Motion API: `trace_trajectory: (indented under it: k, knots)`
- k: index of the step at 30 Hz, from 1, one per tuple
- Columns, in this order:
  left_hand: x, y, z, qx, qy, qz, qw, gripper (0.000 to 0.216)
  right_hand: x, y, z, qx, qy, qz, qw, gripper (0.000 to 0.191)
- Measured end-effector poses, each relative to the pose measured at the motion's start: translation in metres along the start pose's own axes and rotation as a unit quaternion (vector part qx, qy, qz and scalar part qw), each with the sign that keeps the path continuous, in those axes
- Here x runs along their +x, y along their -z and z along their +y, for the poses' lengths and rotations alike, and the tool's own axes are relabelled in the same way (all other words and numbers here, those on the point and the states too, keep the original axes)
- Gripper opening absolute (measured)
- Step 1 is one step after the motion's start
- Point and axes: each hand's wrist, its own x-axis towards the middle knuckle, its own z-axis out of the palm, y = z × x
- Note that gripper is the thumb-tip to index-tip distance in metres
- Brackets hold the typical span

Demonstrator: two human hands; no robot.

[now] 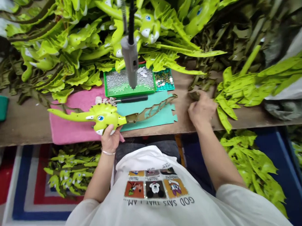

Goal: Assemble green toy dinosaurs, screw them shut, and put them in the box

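Note:
My left hand [110, 140] grips a lime-green plastic dinosaur toy [103, 115] with a blue eye and a long green horn-like end at left. From its right side a dark brown openwork plastic strip [154, 109] reaches over a teal foam mat [163, 116]. Out to the right, my right hand [203, 110] is closed at the wooden table, with a dark brown plastic piece [194, 96] at its fingertips. A black-handled screwdriver [132, 99] lies just behind the toy. Beneath the toy is a pink cloth [71, 131].
A grey electric screwdriver [130, 62] hangs over a green tray [120, 93] of small screws. Beside that stands a teal tray [164, 79] of small metal parts. Green toy parts [70, 43] heap along the back; brown pieces [238, 39] and green parts [260, 85] lie at right.

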Motion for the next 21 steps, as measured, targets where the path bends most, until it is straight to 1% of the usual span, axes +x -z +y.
trace_trajectory:
  k: [2, 3, 4, 5, 7, 9, 10, 11, 13, 15, 21]
  knots:
    - [-0.002, -0.004, -0.003, -0.008, 0.016, 0.005, 1.0, 0.054, -0.003, 0.01, -0.008, 0.081, 0.043, 0.029, 0.995, 0.046]
    - [-0.003, -0.007, -0.005, -0.013, 0.022, 0.007, 1.0, 0.055, -0.006, 0.014, -0.015, 0.135, 0.068, 0.041, 0.988, 0.044]
    - [-0.004, -0.01, -0.007, -0.016, 0.025, 0.009, 1.0, 0.056, -0.009, 0.019, -0.024, 0.193, 0.094, 0.04, 0.976, 0.042]
    - [-0.005, -0.013, -0.009, -0.02, 0.027, 0.008, 0.999, 0.057, -0.013, 0.022, -0.035, 0.252, 0.121, 0.019, 0.96, 0.041]
    - [-0.007, -0.019, -0.012, -0.021, 0.031, 0.0, 0.999, 0.059, -0.022, 0.024, -0.06, 0.345, 0.176, -0.074, 0.919, 0.046]
    - [-0.009, -0.025, -0.014, -0.017, 0.041, -0.018, 0.999, 0.059, -0.033, 0.023, -0.085, 0.381, 0.241, -0.174, 0.875, 0.05]
    - [-0.01, -0.027, -0.014, -0.015, 0.046, -0.027, 0.998, 0.059, -0.038, 0.021, -0.096, 0.381, 0.276, -0.206, 0.858, 0.046]
    - [-0.011, -0.029, -0.014, -0.014, 0.051, -0.034, 0.998, 0.06, -0.042, 0.019, -0.105, 0.376, 0.312, -0.22, 0.844, 0.039]
    - [-0.013, -0.031, -0.014, -0.017, 0.053, -0.041, 0.998, 0.062, -0.047, 0.016, -0.118, 0.366, 0.375, -0.215, 0.824, 0.027]
    - [-0.015, -0.033, -0.013, -0.021, 0.052, -0.043, 0.997, 0.063, -0.05, 0.014, -0.124, 0.362, 0.41, -0.194, 0.815, 0.023]
    - [-0.021, -0.04, -0.016, -0.025, 0.064, -0.067, 0.995, 0.059, -0.06, 0.009, -0.129, 0.334, 0.429, -0.137, 0.828, 0.025]
